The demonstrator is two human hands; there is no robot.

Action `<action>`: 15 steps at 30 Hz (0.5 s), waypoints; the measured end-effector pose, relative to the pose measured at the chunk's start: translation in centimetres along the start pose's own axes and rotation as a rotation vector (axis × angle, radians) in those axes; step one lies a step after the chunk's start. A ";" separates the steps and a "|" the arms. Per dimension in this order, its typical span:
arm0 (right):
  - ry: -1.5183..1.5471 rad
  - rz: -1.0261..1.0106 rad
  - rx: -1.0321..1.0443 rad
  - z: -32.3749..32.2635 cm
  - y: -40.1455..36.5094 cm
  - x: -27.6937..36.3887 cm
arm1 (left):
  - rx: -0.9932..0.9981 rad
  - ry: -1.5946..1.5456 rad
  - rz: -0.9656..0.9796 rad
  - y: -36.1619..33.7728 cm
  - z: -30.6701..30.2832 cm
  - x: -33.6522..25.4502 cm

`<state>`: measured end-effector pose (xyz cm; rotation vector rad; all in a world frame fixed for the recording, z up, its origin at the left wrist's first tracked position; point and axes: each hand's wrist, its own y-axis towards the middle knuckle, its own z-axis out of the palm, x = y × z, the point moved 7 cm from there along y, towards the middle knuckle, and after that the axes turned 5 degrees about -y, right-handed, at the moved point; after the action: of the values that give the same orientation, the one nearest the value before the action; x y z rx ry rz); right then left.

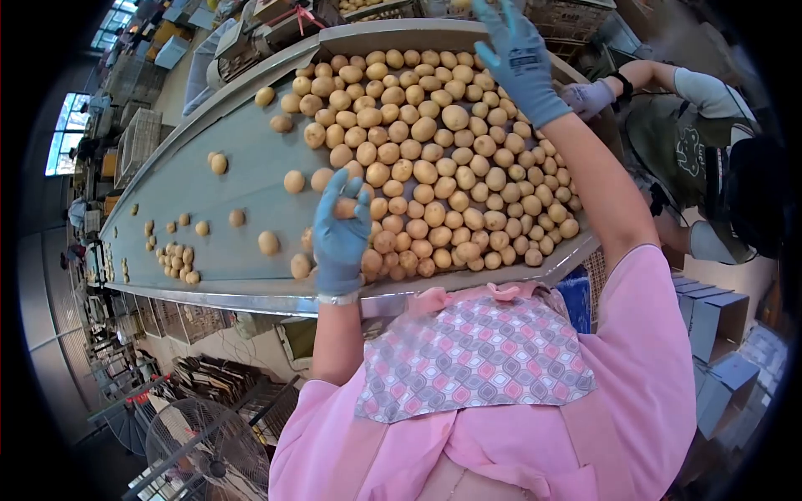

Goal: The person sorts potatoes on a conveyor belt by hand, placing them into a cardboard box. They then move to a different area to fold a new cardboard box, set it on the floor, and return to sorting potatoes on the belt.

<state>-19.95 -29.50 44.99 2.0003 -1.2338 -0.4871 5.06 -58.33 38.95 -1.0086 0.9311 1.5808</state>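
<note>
A wide grey conveyor belt (251, 159) carries a dense mass of small yellow potatoes (443, 167) on its right half, with scattered ones to the left. My left hand (341, 238), in a blue glove, rests at the near edge of the pile with its fingers curled round one potato (345, 207). My right hand (520, 60), also in a blue glove, reaches over the far end of the pile, fingers spread and nothing in them. I wear a pink top and a patterned apron (476, 359).
A co-worker's gloved hand (589, 96) and white sleeve reach in at the belt's right edge. Cardboard boxes (718, 317) stand at the right, a blue crate (576, 296) under the belt, a fan (205, 455) at the lower left. A small cluster of potatoes (177, 260) lies far left.
</note>
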 end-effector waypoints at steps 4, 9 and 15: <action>0.237 -0.321 0.261 -1.8 -7.1 8.5 | -0.067 -1.060 -0.052 -4.2 -7.2 -8.8; 0.105 -0.227 0.582 1.6 -22.8 11.1 | -0.791 -0.774 0.221 -18.2 -30.2 -9.2; 0.246 -0.073 0.463 -1.2 -19.8 12.8 | -1.500 -1.131 -0.006 -38.1 -46.9 10.0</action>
<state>-1.15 -34.86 31.78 2.4105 -1.1971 0.0232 48.18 -90.47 9.64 -0.6986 -1.2150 2.3166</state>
